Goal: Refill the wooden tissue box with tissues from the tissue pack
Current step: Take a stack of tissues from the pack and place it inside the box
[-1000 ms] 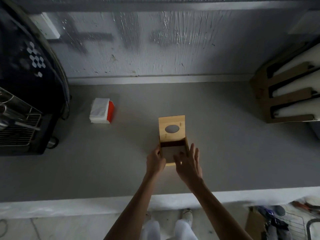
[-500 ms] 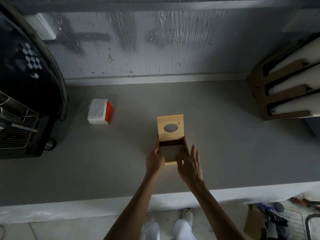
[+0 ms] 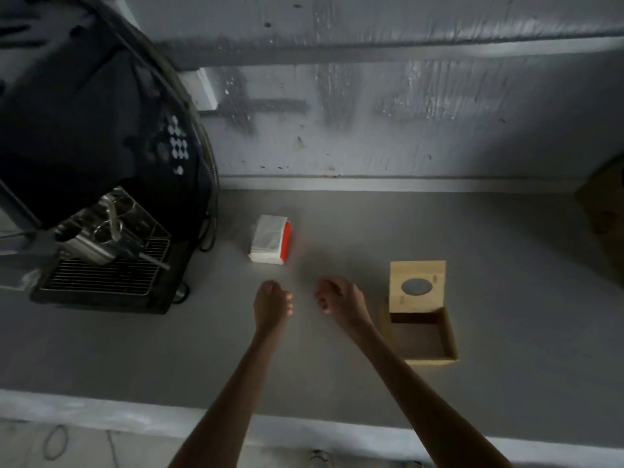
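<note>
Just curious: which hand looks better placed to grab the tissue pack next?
Probably the left hand: it sits almost straight below the tissue pack, empty. The right hand is farther right, nearer the wooden tissue box.

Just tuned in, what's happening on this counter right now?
A person is refilling a wooden tissue box, which sits open and looks empty, lid tipped up. Both hands hold nothing: the left hand and right hand hover over the grey counter, short of the tissue pack beside the coffee machine.

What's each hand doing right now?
Left hand: fingers loosely curled, holding nothing.
Right hand: fingers loosely curled, holding nothing.
</note>
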`<state>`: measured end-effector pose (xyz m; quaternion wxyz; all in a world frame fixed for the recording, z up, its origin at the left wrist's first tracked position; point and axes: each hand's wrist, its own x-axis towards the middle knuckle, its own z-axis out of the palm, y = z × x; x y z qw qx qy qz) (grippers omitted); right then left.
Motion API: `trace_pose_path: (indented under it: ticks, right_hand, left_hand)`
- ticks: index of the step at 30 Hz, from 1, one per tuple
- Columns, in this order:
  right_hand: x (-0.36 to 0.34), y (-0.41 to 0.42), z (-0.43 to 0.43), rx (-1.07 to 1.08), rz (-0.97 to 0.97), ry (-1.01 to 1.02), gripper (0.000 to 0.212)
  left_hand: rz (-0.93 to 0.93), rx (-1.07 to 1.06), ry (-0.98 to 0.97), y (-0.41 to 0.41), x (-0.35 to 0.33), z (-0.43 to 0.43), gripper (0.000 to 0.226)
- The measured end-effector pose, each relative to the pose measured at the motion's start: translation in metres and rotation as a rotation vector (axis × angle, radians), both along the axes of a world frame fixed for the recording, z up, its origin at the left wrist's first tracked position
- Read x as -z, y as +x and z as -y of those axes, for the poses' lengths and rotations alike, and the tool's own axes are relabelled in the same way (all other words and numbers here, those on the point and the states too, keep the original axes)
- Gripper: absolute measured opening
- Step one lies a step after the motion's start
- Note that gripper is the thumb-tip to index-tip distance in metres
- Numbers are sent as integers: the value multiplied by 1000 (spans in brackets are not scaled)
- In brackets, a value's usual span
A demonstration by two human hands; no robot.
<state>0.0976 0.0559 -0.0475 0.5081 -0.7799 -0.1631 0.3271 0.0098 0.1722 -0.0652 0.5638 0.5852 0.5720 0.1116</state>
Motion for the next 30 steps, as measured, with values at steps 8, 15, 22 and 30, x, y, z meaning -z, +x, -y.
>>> trace_pose_path:
  ticks: [8,15,22,30]
  right_hand:
    - [87,50,-143,100,-144,-66,38]
    - [60,56,-184,206,-502,7,38]
    - [63,47,-193,180,-450,-92,25]
    - [52,38,-202,115,-454,-115,22]
  left_hand:
    - [-174,30,390,14,-8,-134,29]
    - [-81,198,121,48,13,-168,45]
    - [-175,286,102,54,23,-175,52]
    - [-161,292,248,45,27,-176,30]
